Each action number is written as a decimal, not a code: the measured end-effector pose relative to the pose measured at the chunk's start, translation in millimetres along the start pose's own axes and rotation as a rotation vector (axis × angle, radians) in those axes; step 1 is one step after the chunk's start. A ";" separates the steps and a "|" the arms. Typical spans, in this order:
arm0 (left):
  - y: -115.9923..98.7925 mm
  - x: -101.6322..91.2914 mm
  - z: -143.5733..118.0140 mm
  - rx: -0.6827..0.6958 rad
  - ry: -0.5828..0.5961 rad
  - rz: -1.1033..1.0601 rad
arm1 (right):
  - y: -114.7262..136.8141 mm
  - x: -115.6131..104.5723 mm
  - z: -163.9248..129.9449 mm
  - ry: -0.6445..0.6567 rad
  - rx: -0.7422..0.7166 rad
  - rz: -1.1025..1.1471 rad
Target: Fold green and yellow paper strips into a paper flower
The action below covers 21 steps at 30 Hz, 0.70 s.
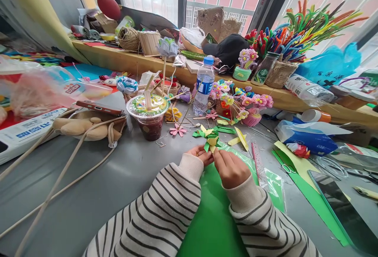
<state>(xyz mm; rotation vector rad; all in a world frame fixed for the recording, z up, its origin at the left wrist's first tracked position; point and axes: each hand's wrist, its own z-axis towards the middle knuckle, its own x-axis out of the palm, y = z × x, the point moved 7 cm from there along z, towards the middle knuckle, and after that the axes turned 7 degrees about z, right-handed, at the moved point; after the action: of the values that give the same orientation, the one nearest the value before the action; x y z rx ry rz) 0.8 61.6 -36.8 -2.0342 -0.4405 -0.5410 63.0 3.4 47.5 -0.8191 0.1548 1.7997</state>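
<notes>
Both my hands meet at a green and yellow folded-paper flower [211, 138] over the green sheet [212, 217]. My left hand [201, 154] has its fingers closed on the flower's lower left side. From the right, my right hand [230, 167] pinches a yellow paper piece at its bottom; the fingertips partly hide where they grip. Just behind lie more folded yellow strips [239, 138] and a green strip [225, 129]. A pink paper flower [178, 130] rests on the table to the left of the folded flower.
A lidded drink cup [150, 125] and a water bottle [204, 87] stand behind my hands. Fuzzy-stem flowers [236, 99] crowd the back. At right lie a pink ruler [255, 158], a blue tissue pack [305, 136] and a phone [342, 209]. A corded bag [85, 125] sits left.
</notes>
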 end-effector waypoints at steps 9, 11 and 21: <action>-3.2 3.7 -5.0 -0.018 0.006 -0.004 | -5.6 -2.0 -1.6 -0.047 0.047 0.039; -3.4 4.1 -5.2 -0.009 0.004 -0.013 | -5.5 -1.9 -2.0 -0.050 0.050 0.045; -4.3 5.6 -7.6 -0.019 0.036 -0.039 | -6.8 -3.3 -2.1 -0.081 0.063 0.067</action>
<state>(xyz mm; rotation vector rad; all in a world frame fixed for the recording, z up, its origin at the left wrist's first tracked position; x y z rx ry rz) 1.8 57.6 -27.3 -2.0342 -0.4563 -0.6064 70.4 2.4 49.8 -0.7024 0.1870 1.8779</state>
